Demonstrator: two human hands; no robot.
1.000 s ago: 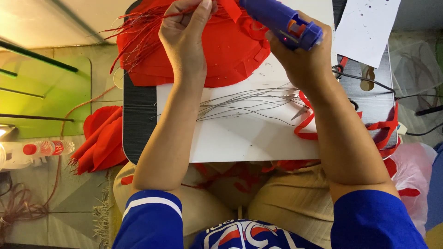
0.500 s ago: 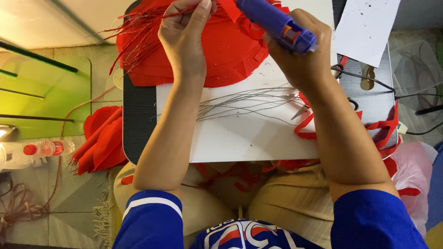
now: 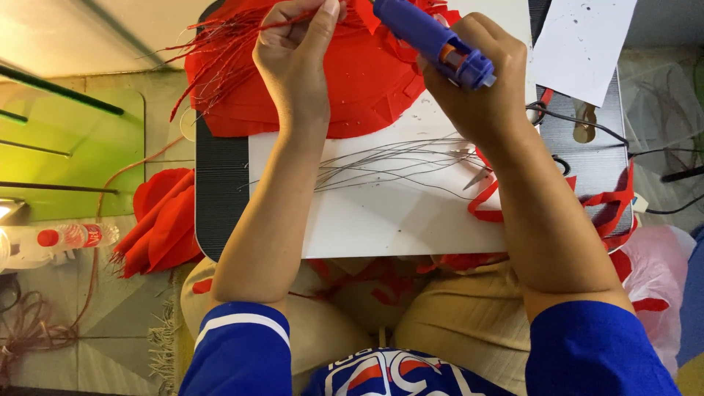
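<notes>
My right hand (image 3: 477,88) grips a purple-blue glue gun (image 3: 433,37), its nozzle end pointing up out of the frame over a pile of red paper pieces (image 3: 367,73). My left hand (image 3: 293,55) pinches a thin red-covered wire (image 3: 271,26) between thumb and fingers, above the same red pile. A bunch of red wires (image 3: 213,51) fans out to the left of that hand. Bare grey wires (image 3: 389,161) lie on the white board (image 3: 396,220) between my forearms.
The white board rests on a black lap table (image 3: 220,191). Scissors (image 3: 480,176) and red paper strips (image 3: 609,205) lie at the right, with black cables (image 3: 587,125) and a white sheet (image 3: 587,44). Folded red paper (image 3: 161,220) and a plastic bottle (image 3: 66,238) are on the floor, left.
The glue gun in my right hand has shifted a little left and up. My left hand keeps its pinch on the red wire.
</notes>
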